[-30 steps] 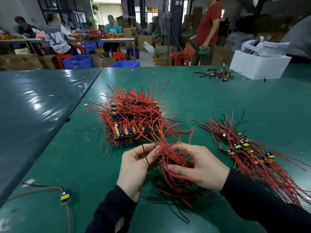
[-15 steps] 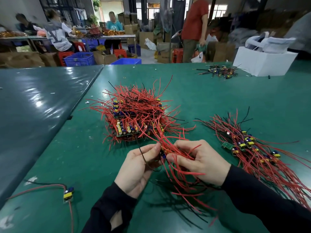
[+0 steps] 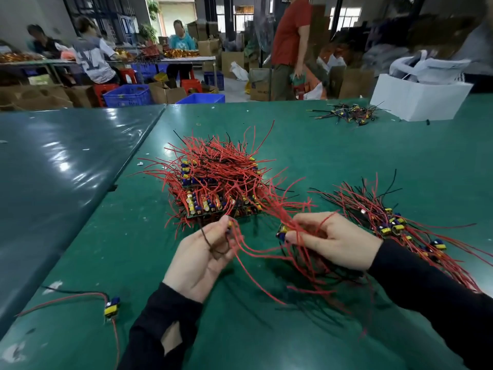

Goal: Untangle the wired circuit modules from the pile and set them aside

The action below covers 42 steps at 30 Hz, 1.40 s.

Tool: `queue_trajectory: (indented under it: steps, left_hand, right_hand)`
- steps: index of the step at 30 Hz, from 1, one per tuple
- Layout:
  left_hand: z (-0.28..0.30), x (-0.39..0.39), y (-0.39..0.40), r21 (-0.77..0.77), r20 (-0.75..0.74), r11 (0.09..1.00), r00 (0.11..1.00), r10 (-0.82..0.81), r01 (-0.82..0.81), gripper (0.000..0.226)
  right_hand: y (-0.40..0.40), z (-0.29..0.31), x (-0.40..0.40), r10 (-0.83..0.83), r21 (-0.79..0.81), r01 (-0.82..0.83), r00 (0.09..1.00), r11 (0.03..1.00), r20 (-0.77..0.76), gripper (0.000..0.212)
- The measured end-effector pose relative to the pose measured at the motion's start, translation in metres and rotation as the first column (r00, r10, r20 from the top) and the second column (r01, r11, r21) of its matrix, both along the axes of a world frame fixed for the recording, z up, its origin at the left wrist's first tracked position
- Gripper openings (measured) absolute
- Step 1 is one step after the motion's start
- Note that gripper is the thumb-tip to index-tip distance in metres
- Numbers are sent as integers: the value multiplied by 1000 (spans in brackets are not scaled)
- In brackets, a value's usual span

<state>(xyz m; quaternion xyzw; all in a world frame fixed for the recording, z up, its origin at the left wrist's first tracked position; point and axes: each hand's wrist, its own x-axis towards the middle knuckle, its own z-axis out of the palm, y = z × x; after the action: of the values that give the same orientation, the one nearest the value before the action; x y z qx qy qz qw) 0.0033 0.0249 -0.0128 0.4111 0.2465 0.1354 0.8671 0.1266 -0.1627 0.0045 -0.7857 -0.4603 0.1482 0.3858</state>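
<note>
Left hand (image 3: 198, 259) pinches one module (image 3: 229, 227); right hand (image 3: 329, 241) grips a wired bundle (image 3: 301, 252), near the pile (image 3: 216, 182). Light boards, limp snagging leads: best held at the board.

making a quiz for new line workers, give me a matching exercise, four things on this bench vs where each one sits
Things:
1. big tangled pile
2. sorted bundle
3. lone module
4. white box

Places:
A. far right edge of the table
B. near left corner, by itself
C. middle of the table, beyond the hands
D. just right of the right hand

Pairs: 1-C, 2-D, 3-B, 4-A
</note>
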Motion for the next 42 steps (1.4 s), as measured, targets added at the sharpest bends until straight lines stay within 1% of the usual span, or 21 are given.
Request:
queue_trajectory:
  steps: [2, 4, 6, 8, 9, 10, 11, 12, 14, 16, 19, 21, 23, 25, 26, 30, 34, 35, 38, 40, 42]
  left_hand:
    - [2, 0, 3, -21, 36, 996, 996, 85, -85, 9]
    - [3, -1, 1, -9, 75, 996, 994, 85, -85, 11]
    - [4, -2, -3, 21, 81, 999, 996, 47, -49, 16]
    - [5, -3, -7, 47, 88, 999, 996, -6, 2, 12]
    - [6, -4, -8, 53, 101, 998, 994, -31, 26, 12]
    - [6, -4, -9, 53, 110, 998, 993, -52, 46, 13]
    - [6, -4, -10, 46, 115, 997, 991, -69, 64, 14]
    - [6, -4, -11, 40, 116, 995, 989, -93, 89, 15]
    - [5, -4, -15, 41, 95, 987, 983, -160, 157, 15]
    - [5, -5, -20, 51, 70, 974, 972, -224, 221, 17]
    - [5, -7, -23, 94, 55, 951, 952, -301, 295, 22]
    - [4, -9, -22, 122, 13, 932, 938, -346, 342, 25]
    - [5, -9, -22, 161, -61, 905, 919, -389, 394, 31]
    - [6, -10, -25, 227, -128, 879, 908, -399, 418, 37]
    - [6, -10, -25, 254, -156, 876, 912, -380, 409, 37]
    - [2, -9, -27, 319, -209, 864, 918, -337, 390, 35]
    - [1, -6, -27, 322, -143, 886, 942, -304, 335, 19]
    - [1, -6, -26, 287, -105, 911, 955, -277, 296, 14]
    - [-4, -4, -22, 202, 32, 952, 970, -240, 229, 34]
    - [-6, -4, -26, 307, 83, 923, 959, -270, 233, 33]
    - [-9, -3, -32, 434, 98, 882, 964, -247, 182, 33]
  right_hand:
    - [-3, 2, 15, -102, -148, 115, 991, 982, 88, 24]
    - [-6, 10, 25, -122, -352, 173, 979, 920, 162, 49]
    - [-11, 20, 31, -160, -455, 233, 968, 860, 194, 63]
    - [-14, 33, 31, -265, -322, 414, 870, 852, 416, 52]
    - [-15, 37, 28, -357, -118, 480, 776, 870, 520, 41]
    - [-13, 41, 22, -438, 111, 454, 720, 884, 538, 30]
    - [-11, 44, 14, -459, 301, 350, 731, 887, 504, 25]
    - [-8, 44, 5, -398, 390, 216, 781, 895, 482, 24]
    - [0, 36, -13, -162, 356, -12, 876, 934, 455, 23]
    - [9, 22, -27, 11, 274, -117, 932, 955, 361, 31]
    - [17, 2, -37, 79, 275, -156, 959, 949, 272, 31]
    - [18, -5, -37, 87, 317, -132, 985, 939, 151, 25]
    - [17, -10, -35, 99, 365, -41, 985, 930, -141, 27]
    - [16, -16, -33, 104, 369, 77, 889, 926, -446, 18]
    - [17, -18, -34, 90, 335, 111, 844, 936, -529, 7]
    - [15, -25, -35, 39, 177, 102, 756, 979, -653, 22]
    - [15, -26, -35, -1, 171, 203, 650, 964, -760, 7]
    - [16, -27, -36, -29, 185, 259, 648, 948, -761, 8]
    - [19, -29, -37, -79, 304, 479, 627, 823, -775, 14]
    - [19, -29, -38, -69, 358, 545, 613, 759, -787, 11]
    - [18, -30, -41, -53, 364, 538, 610, 760, -791, 9]
